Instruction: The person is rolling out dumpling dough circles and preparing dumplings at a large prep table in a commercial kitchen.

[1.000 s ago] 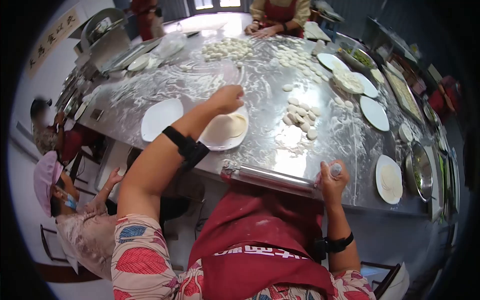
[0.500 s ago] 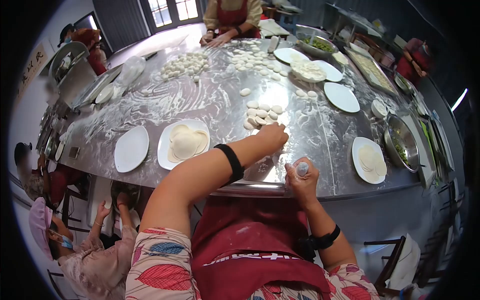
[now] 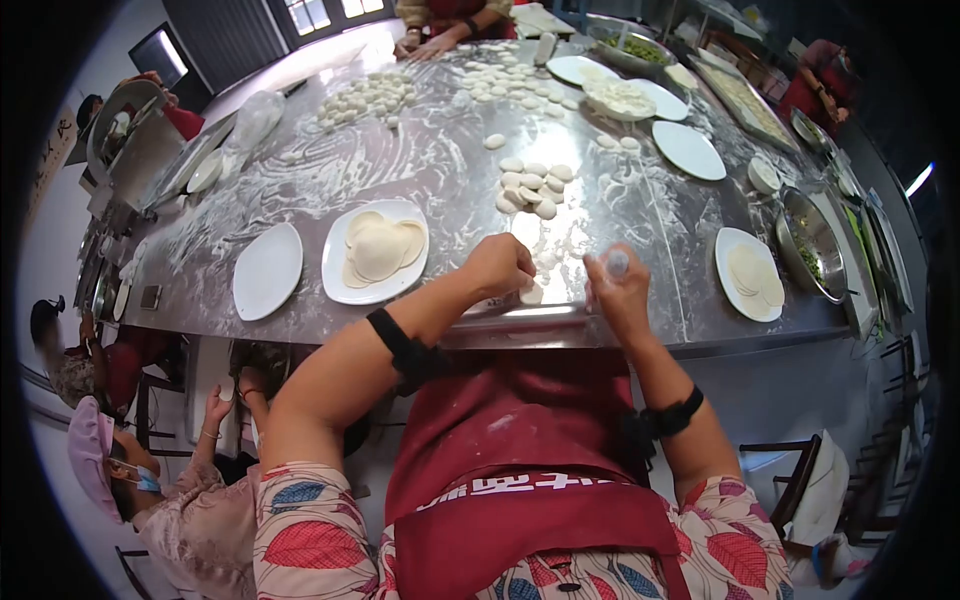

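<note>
My left hand is closed, fingertips pinched low over the steel table. A small pale dough disc shows at those fingertips, partly hidden. My right hand wraps around a rolling pin, whose floury rounded end points up at me; the rest is hidden by the fist. Just beyond my left hand lies a heap of flattened dough discs. To the left, a white plate carries several rolled wrappers. Another plate on the right bears more wrappers.
A bare white plate lies left; another lies right. Metal bowls hold green filling. Many dough pieces cover the far side, near a co-worker's hands. A person in a pink cap sits at lower left.
My left hand has moved from the dough disc heap back toward me and the table edge. My right hand stays near the edge, still gripping the rolling pin. The view has tilted downward.
</note>
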